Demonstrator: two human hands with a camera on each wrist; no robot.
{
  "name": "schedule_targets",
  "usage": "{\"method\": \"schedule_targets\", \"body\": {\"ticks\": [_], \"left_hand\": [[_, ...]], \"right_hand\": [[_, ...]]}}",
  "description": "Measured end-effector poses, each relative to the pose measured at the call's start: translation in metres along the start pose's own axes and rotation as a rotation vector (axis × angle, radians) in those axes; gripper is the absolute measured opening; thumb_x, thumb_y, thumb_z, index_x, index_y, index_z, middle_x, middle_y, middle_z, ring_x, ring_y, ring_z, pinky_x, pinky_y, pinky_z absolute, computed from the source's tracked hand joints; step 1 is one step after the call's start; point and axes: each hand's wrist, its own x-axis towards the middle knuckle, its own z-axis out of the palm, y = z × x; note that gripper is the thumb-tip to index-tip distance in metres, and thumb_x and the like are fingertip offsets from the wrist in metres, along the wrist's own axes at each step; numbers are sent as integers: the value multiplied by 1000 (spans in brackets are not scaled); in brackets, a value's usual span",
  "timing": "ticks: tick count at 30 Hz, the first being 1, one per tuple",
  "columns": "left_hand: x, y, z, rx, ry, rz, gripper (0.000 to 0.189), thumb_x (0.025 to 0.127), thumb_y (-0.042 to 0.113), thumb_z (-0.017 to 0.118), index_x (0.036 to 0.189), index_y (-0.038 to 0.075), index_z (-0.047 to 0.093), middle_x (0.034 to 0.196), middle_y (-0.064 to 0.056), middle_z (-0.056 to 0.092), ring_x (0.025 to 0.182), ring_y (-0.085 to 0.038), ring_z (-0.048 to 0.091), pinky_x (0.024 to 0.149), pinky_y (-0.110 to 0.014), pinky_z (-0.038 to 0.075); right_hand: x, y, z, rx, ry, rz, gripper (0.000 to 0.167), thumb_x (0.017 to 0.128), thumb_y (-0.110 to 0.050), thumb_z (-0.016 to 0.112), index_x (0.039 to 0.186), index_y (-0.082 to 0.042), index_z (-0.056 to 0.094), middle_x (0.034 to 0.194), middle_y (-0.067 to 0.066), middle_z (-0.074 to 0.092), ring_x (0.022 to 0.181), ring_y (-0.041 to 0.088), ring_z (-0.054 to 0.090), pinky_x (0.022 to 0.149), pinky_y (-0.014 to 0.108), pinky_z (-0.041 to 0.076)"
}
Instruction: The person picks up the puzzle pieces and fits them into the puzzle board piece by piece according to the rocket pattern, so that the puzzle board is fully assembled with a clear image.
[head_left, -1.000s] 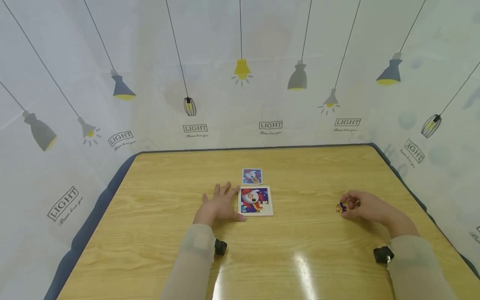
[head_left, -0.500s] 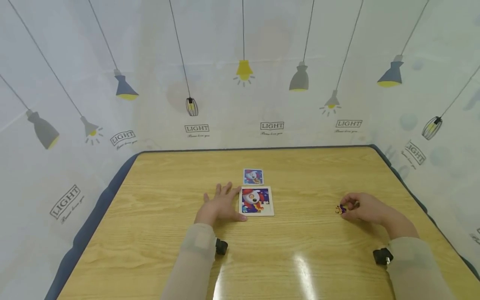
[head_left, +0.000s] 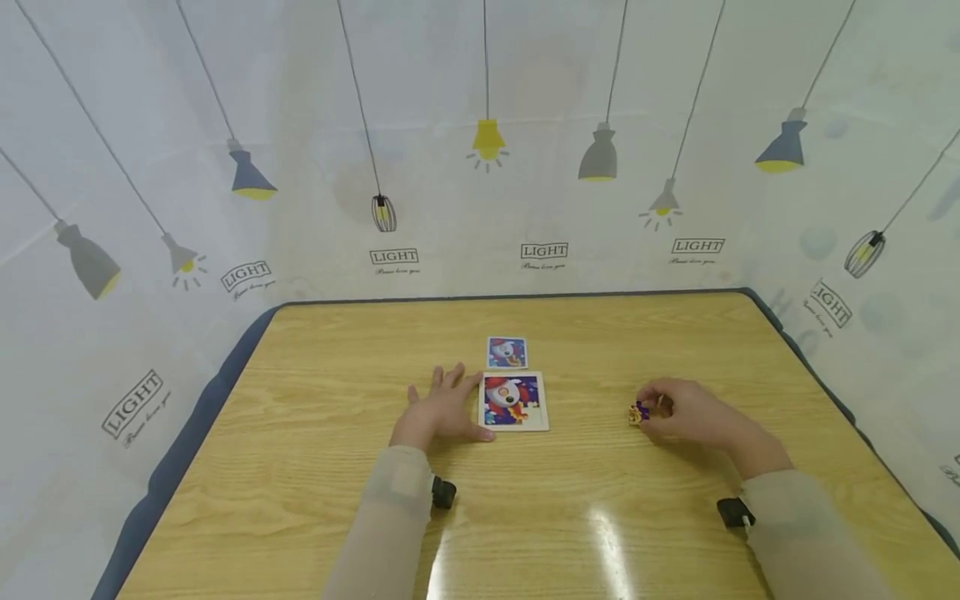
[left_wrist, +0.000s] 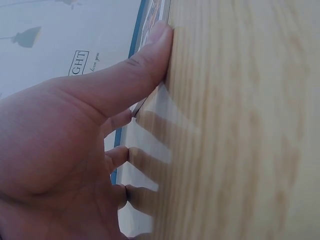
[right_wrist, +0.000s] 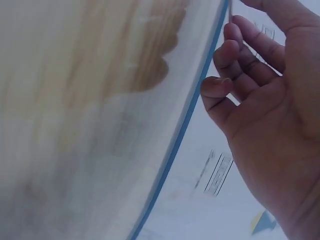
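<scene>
A square jigsaw puzzle [head_left: 504, 402] in a pale frame lies on the table, its rocket picture broken by a pale gap at the lower right. My left hand [head_left: 442, 412] lies along the puzzle's left side, fingers spread, thumb at its near left corner; in the left wrist view the thumb [left_wrist: 145, 62] reaches the frame's edge. Right of the puzzle, my right hand [head_left: 693, 417] pinches a small purple and yellow puzzle piece [head_left: 637, 413] between thumb and fingers. In the right wrist view only a thin edge of the piece [right_wrist: 230, 11] shows, and the other fingers are curled in.
Just behind the puzzle lies a smaller card [head_left: 507, 352] with the same rocket picture. The wooden table [head_left: 360, 342] ends at a dark blue edge [head_left: 480, 297], with a lamp-print curtain [head_left: 450, 208] behind it and at both sides.
My right hand has moved left toward the puzzle with the piece in its fingers. The left hand has stayed at the frame.
</scene>
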Motion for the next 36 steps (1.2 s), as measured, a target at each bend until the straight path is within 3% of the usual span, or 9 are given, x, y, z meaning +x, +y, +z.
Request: {"method": "schedule_targets", "body": {"ticks": [7, 21, 36], "left_hand": [[-1, 1, 0, 5, 1, -3, 117, 78, 64, 88, 170, 42, 20, 182, 2, -3, 167, -37, -17, 124, -79, -13], [-1, 1, -1, 4, -11, -1, 116, 79, 62, 88, 170, 42, 19, 182, 3, -4, 166, -36, -18, 123, -80, -13], [-3, 2, -2, 7, -4, 2, 116, 79, 65, 87, 171, 40, 20, 183, 1, -2, 167, -37, -15, 124, -80, -11]], "right_hand": [[24, -37, 20, -68, -45, -89, 35, 93, -18, 81, 123, -6, 67, 99, 3, 65, 83, 14, 54, 70, 28, 49], [66, -89, 52, -88, -92, -118, 32, 94, -22, 81, 121, -10, 69, 102, 0, 66, 88, 14, 56, 77, 31, 52], [85, -109, 70, -52, -86, -118, 34, 91, -20, 82, 120, -4, 72, 100, 1, 68, 88, 13, 58, 79, 30, 54]]}}
